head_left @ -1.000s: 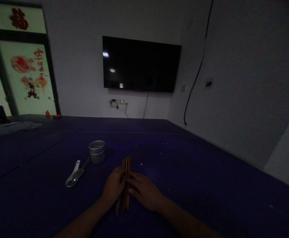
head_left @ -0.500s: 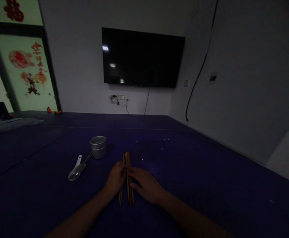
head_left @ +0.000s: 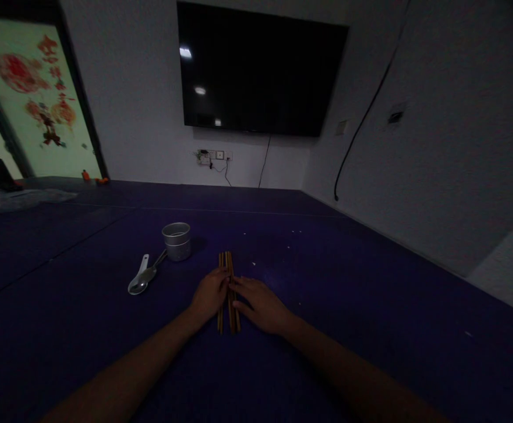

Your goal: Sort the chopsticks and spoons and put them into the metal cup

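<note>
Head view: sticks (head_left: 232,320) lie on the purple surface (head_left: 353,282), left hand (head_left: 211,292) curled over them, right hand (head_left: 263,305) spread at their right side; whether either grips, I cannot tell; leftward, two spoons (head_left: 148,274) overlap near a cup (head_left: 178,245), and a TV (head_left: 260,70) hangs beyond

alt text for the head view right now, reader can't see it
A person's left hand and right hand touch thin brown sticks lying on a dark purple surface. A metal cup and two spoons sit to the left; a television hangs beyond.
</note>
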Demonstrator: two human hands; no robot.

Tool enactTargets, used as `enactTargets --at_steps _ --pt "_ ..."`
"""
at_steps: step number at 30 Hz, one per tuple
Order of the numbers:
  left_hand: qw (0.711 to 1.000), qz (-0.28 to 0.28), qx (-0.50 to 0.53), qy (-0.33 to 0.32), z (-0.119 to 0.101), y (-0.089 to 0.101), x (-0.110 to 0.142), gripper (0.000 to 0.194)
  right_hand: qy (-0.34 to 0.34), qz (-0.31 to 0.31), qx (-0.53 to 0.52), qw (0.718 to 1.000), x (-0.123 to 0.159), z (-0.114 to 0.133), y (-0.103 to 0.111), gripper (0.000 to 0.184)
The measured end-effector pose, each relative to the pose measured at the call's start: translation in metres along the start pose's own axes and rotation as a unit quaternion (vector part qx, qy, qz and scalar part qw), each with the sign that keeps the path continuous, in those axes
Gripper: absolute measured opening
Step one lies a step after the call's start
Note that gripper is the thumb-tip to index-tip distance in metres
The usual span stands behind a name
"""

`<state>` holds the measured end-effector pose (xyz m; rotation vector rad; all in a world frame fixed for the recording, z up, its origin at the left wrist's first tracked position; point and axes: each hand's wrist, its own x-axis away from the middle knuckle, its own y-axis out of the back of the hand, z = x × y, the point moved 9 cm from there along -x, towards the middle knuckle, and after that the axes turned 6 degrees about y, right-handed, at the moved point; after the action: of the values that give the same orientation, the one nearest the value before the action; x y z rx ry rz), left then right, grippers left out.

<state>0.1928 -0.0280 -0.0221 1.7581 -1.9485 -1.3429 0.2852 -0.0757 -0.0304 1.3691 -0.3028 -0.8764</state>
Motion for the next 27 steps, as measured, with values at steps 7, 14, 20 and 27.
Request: enactTargets --at_steps 7,14,20,27 --pt "1.000 0.010 -0.014 -0.020 -0.0036 -0.0036 0.0013 0.036 -0.007 0.009 -0.001 1.000 0.0003 -0.0016 -0.0016 0.051" --pt "0.999 0.013 -0.014 -0.027 -0.0032 -0.0037 0.0021 0.039 -0.013 0.010 -0.001 1.000 0.0000 -0.0012 -0.0011 0.051" --pt "0.999 0.034 -0.007 -0.029 -0.0060 -0.0048 0.0032 0.037 0.001 0.002 0.013 1.000 -0.0009 0.0017 -0.0001 0.049" --pt "0.999 0.049 0.006 -0.015 -0.0075 -0.0042 0.0027 0.039 0.011 0.005 0.025 1.000 -0.0019 0.0039 0.0005 0.050"
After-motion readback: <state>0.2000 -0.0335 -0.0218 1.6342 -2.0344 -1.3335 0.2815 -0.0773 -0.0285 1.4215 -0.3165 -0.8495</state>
